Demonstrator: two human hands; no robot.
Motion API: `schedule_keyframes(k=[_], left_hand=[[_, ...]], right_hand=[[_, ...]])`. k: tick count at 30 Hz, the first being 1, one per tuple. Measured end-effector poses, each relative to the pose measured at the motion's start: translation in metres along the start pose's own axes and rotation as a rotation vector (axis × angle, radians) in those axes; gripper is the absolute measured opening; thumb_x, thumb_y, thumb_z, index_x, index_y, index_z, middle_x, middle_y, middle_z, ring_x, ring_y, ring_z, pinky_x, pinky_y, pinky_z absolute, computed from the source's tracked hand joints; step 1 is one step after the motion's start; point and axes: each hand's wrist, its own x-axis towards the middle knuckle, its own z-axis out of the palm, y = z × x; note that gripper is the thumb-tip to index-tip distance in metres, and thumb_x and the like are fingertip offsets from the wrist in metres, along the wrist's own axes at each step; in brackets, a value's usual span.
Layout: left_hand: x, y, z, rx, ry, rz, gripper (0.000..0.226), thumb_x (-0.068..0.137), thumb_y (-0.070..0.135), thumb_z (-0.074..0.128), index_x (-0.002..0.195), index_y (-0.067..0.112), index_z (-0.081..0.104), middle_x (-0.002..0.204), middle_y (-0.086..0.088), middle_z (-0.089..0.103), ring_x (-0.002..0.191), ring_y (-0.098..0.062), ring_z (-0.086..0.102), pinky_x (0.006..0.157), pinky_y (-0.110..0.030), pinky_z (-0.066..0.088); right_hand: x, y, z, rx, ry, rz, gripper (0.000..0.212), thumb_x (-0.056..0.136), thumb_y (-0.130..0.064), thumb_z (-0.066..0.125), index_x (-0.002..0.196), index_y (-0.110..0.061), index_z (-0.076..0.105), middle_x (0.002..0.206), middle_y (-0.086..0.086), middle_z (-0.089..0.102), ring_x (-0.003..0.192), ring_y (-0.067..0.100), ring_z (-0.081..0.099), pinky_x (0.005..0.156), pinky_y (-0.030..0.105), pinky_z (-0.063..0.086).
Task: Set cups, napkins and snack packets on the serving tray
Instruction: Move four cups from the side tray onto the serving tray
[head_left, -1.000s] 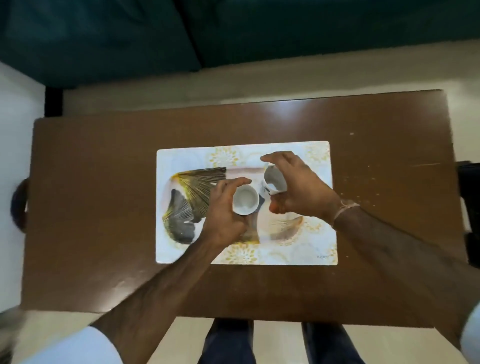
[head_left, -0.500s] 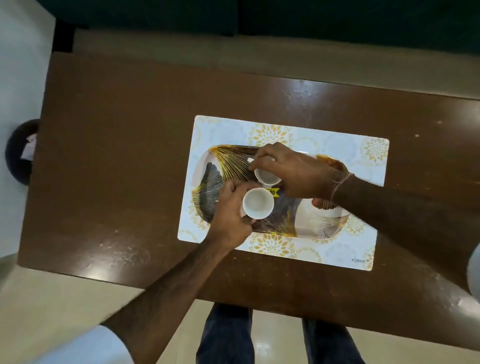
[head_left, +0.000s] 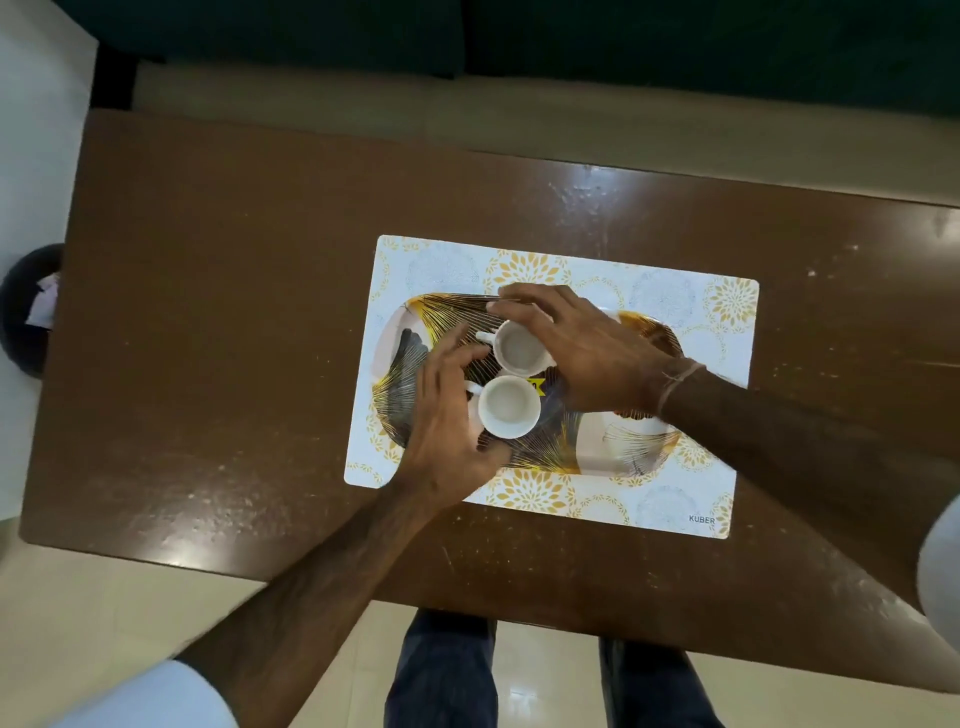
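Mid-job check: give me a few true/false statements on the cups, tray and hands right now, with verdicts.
1. Both cups stand upright on the tray. True.
2. Napkins lie on the tray. False: only the cups show there.
3. The tray sits on a placemat. True.
4. The right hand is off the table. False: it is at the far cup.
5. The left hand is beside the near cup. True.
6. The cups hold tea. False: they look empty.

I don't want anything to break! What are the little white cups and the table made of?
The two cups look like glazed white ceramic: smooth, plain, thick-rimmed, so probably breakable. The table looks like dark polished wood or a wood-look laminate; it reflects light and shows scuffs, and which it is cannot be told.
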Motion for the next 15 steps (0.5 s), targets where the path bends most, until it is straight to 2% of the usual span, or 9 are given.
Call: schedule_keyframes(k=[2,4,6,10,15], left_hand=[[0.014,0.014,-0.005,0.042,0.025,0.011,0.081,0.069,0.031,0.077,0.142,0.018,0.043,0.162,-0.002,0.027,0.147,-0.018,0.026,0.112,-0.018,0.021],[0.033,0.032,0.0,0.095,0.049,0.038,0.07,0.079,0.037,0.071,0.141,0.015,0.048,0.159,-0.004,0.035,0.145,-0.022,0.032,0.116,-0.033,0.029],[0.051,0.049,0.015,0.175,0.029,0.042,0.066,0.083,0.037,0.065,0.143,0.012,0.048,0.158,-0.007,0.038,0.146,-0.026,0.032,0.118,-0.046,0.029],[0.079,0.086,0.061,0.316,-0.092,0.076,0.065,0.087,0.035,0.064,0.147,0.02,0.043,0.161,-0.003,0.033,0.149,-0.026,0.025,0.12,-0.048,0.021],[0.112,0.145,0.132,0.411,-0.23,0.199,0.066,0.087,0.033,0.062,0.148,0.019,0.042,0.161,-0.005,0.033,0.149,-0.027,0.027,0.119,-0.044,0.018]], right_hand=[[-0.013,0.004,-0.002,0.033,0.074,0.086,0.099,0.063,-0.047,0.082,0.147,-0.022,0.035,0.158,0.008,0.03,0.137,0.031,0.035,0.106,0.051,0.041],[-0.028,0.01,-0.004,0.034,0.156,0.198,0.08,0.073,-0.037,0.072,0.145,-0.021,0.041,0.161,0.007,0.027,0.137,0.032,0.037,0.105,0.055,0.041],[-0.041,0.018,-0.004,0.05,0.223,0.335,0.067,0.084,-0.033,0.066,0.146,-0.02,0.042,0.163,0.006,0.023,0.14,0.033,0.035,0.108,0.055,0.038],[-0.088,0.047,-0.013,0.112,0.315,0.551,0.063,0.093,-0.039,0.058,0.15,-0.02,0.036,0.165,0.006,0.019,0.142,0.038,0.033,0.111,0.057,0.034],[-0.174,0.099,-0.024,0.07,0.392,0.73,0.069,0.093,-0.042,0.056,0.152,-0.017,0.03,0.166,0.007,0.012,0.139,0.038,0.034,0.106,0.056,0.039]])
